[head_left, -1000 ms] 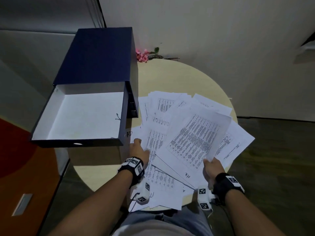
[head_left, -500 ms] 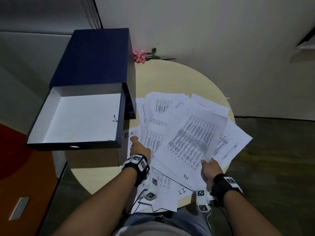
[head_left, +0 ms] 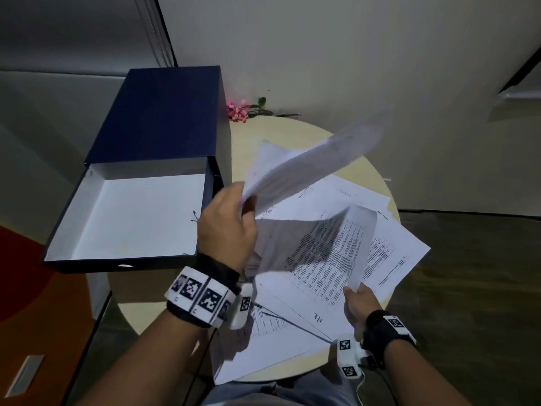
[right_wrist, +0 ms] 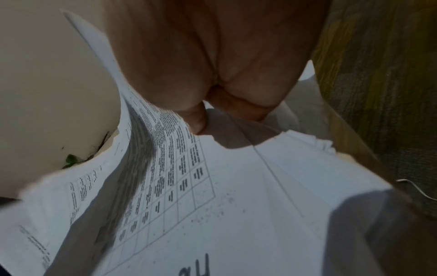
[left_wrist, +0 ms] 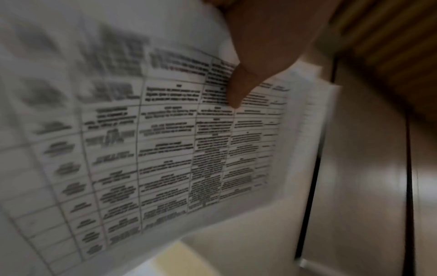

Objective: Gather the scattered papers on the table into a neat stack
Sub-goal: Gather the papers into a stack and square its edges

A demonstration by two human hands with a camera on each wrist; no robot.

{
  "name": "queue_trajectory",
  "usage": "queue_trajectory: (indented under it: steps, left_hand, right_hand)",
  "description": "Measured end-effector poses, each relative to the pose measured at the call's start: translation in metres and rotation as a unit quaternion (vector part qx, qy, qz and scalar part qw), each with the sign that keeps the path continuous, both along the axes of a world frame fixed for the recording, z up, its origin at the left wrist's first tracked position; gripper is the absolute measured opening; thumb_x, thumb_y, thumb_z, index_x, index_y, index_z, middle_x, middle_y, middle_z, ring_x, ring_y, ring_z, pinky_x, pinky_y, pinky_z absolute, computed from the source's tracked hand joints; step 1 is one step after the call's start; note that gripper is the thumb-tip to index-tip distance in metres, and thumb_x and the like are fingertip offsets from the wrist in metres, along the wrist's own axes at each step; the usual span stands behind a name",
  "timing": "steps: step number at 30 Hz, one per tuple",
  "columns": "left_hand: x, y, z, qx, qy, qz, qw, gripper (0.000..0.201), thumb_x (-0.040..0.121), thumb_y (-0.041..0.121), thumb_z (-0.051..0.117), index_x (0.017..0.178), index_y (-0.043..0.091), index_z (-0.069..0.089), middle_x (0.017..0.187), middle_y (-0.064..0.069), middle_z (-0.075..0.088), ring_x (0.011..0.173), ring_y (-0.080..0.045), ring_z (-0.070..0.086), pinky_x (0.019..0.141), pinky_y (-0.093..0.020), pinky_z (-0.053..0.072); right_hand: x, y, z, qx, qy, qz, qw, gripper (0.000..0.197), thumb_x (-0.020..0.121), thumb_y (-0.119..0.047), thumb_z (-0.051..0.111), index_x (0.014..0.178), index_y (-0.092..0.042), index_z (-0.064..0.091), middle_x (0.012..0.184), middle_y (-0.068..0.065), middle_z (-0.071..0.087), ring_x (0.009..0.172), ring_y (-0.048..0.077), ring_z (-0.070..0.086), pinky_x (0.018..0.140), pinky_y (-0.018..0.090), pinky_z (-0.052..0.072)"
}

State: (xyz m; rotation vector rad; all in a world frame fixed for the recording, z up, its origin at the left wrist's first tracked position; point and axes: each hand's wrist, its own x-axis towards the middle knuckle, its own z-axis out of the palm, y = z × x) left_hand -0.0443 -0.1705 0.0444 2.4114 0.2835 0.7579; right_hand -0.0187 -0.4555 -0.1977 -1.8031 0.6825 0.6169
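Printed white papers (head_left: 389, 253) lie fanned over the round beige table (head_left: 371, 171). My left hand (head_left: 231, 224) is raised above the table and pinches a bundle of sheets (head_left: 310, 162), blurred and tilted up to the right; in the left wrist view my thumb (left_wrist: 238, 89) presses on the printed sheet (left_wrist: 165, 142). My right hand (head_left: 358, 300) pinches the near corner of a table-printed sheet (head_left: 330, 250) and lifts it off the pile; the right wrist view shows my fingers (right_wrist: 227, 100) curled round the sheet's edge (right_wrist: 165, 149).
An open dark blue box file (head_left: 158, 133) with a white inside (head_left: 131, 218) stands at the table's left. A pink flower sprig (head_left: 243, 111) lies at the far edge by the wall. Bare tabletop (head_left: 137, 315) shows at the near left.
My left hand has risen from the table with a bundle of sheets and swung it upward. My right hand has lifted the corner of its sheet, which now curls up.
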Motion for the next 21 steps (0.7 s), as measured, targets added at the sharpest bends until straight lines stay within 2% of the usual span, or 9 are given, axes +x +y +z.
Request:
queue_trajectory:
  steps: [4, 7, 10, 11, 13, 15, 16, 18, 21]
  left_hand:
    - [0.014, 0.008, 0.029, -0.184, -0.040, -0.011, 0.982, 0.020, 0.086, 0.005, 0.058, 0.104, 0.013, 0.061, 0.088, 0.009, 0.066, 0.076, -0.007, 0.059, 0.068, -0.010, 0.046]
    - [0.027, 0.005, 0.008, -0.303, 0.039, -0.016, 0.952, 0.029, 0.088, 0.020, 0.069, 0.113, 0.020, 0.055, 0.102, 0.010, 0.067, 0.091, -0.006, 0.063, 0.073, -0.016, 0.048]
    - [0.035, -0.005, -0.045, -0.319, 0.233, -0.007, 0.919, 0.054, 0.095, 0.027, 0.057, 0.142, 0.015, 0.033, 0.139, -0.004, 0.052, 0.122, -0.024, 0.053, 0.096, -0.029, 0.043]
    - [0.036, -0.006, -0.069, -0.319, 0.295, -0.002, 0.901, 0.054, 0.098, 0.026, 0.052, 0.145, 0.015, 0.026, 0.135, -0.006, 0.052, 0.114, -0.026, 0.055, 0.091, -0.030, 0.044]
    - [0.035, -0.002, -0.113, -0.356, 0.390, -0.003, 0.849, 0.048, 0.096, 0.015, 0.045, 0.141, 0.016, 0.026, 0.099, -0.007, 0.057, 0.075, -0.023, 0.054, 0.064, -0.025, 0.043]
    - [0.031, 0.004, -0.144, -0.377, 0.452, -0.025, 0.808, 0.060, 0.088, 0.008, 0.052, 0.143, 0.016, 0.028, 0.098, -0.011, 0.057, 0.074, -0.027, 0.057, 0.063, -0.028, 0.043]
    - [0.027, 0.007, -0.156, -0.361, 0.467, -0.025, 0.807, 0.068, 0.087, 0.007, 0.058, 0.147, 0.015, 0.027, 0.120, -0.016, 0.057, 0.096, -0.032, 0.061, 0.073, -0.032, 0.046]
    - [0.021, 0.011, -0.169, -0.318, 0.466, 0.003, 0.826, 0.071, 0.088, 0.012, 0.066, 0.148, 0.012, 0.029, 0.149, -0.013, 0.040, 0.132, -0.032, 0.045, 0.099, -0.036, 0.043]
    - [0.015, 0.013, -0.177, -0.295, 0.446, 0.022, 0.845, 0.049, 0.090, 0.026, 0.067, 0.132, 0.007, 0.051, 0.134, -0.010, 0.056, 0.129, -0.033, 0.049, 0.105, -0.039, 0.042]
  right_hand:
    - [-0.002, -0.002, 0.003, 0.001, 0.012, 0.025, 1.000, 0.020, 0.099, -0.024, 0.051, 0.108, -0.006, 0.056, 0.064, 0.004, 0.052, 0.058, 0.022, 0.045, 0.062, 0.034, 0.039]
    - [-0.004, -0.004, 0.011, 0.051, -0.003, 0.058, 0.997, 0.029, 0.092, -0.022, 0.059, 0.111, -0.001, 0.064, 0.081, 0.012, 0.068, 0.075, 0.029, 0.060, 0.076, 0.039, 0.049]
    - [-0.007, -0.002, 0.022, 0.128, -0.047, 0.077, 0.988, 0.030, 0.086, -0.013, 0.066, 0.116, -0.016, 0.064, 0.096, 0.007, 0.076, 0.087, 0.027, 0.069, 0.076, 0.036, 0.056]
    - [-0.007, 0.000, 0.026, 0.119, -0.051, 0.088, 0.988, 0.035, 0.089, -0.007, 0.062, 0.121, -0.021, 0.061, 0.106, 0.006, 0.075, 0.094, 0.025, 0.069, 0.079, 0.036, 0.056]
    - [-0.006, 0.000, 0.023, 0.092, -0.048, 0.103, 0.989, 0.047, 0.091, 0.003, 0.051, 0.127, -0.027, 0.058, 0.119, 0.006, 0.070, 0.107, 0.028, 0.065, 0.090, 0.037, 0.054]
    - [-0.005, 0.000, 0.020, 0.088, -0.033, 0.078, 0.992, 0.051, 0.088, 0.010, 0.044, 0.123, -0.024, 0.060, 0.108, 0.015, 0.070, 0.104, 0.044, 0.063, 0.093, 0.050, 0.052]
    - [-0.004, 0.001, 0.021, 0.091, -0.025, 0.073, 0.993, 0.051, 0.087, 0.010, 0.042, 0.122, -0.023, 0.059, 0.098, 0.020, 0.069, 0.091, 0.048, 0.064, 0.089, 0.051, 0.052]
    - [-0.004, 0.002, 0.033, 0.082, -0.007, 0.058, 0.995, 0.046, 0.090, 0.013, 0.040, 0.120, -0.018, 0.057, 0.061, 0.011, 0.058, 0.047, 0.026, 0.046, 0.050, 0.031, 0.043]
    - [-0.002, 0.003, 0.048, 0.092, -0.001, 0.038, 0.995, 0.041, 0.092, 0.016, 0.039, 0.120, -0.008, 0.056, 0.045, -0.003, 0.045, 0.038, 0.013, 0.024, 0.041, 0.023, 0.023]
